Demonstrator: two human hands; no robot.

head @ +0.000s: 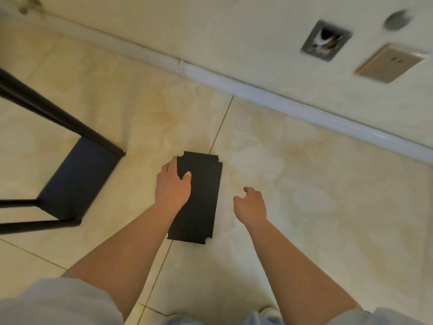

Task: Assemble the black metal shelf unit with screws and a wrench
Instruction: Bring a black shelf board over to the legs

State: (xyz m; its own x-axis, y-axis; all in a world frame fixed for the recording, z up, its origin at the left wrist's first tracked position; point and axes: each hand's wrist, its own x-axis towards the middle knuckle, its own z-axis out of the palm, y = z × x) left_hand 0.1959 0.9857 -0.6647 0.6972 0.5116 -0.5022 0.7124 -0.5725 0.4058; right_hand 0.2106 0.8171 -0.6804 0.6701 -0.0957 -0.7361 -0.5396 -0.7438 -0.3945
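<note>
— Presently, head view, item one?
— Black shelf panel, flat on floor tiles, near the part-built frame. Left hand: fingers straight, resting on the panel's left edge. Right hand: loosely curled, holding nothing, just beside it.
— Risk?
— Judged: a one-sided lift could let the panel slip and scrape the tiles.

- The left hand reaches forward and down on a bare, outstretched forearm, palm down, fingers straight, thumb spread to the right.
- The right hand hangs on its own bare, outstretched forearm, fingers loosely curled inward, holding nothing.
- Both hands are well apart.
</note>
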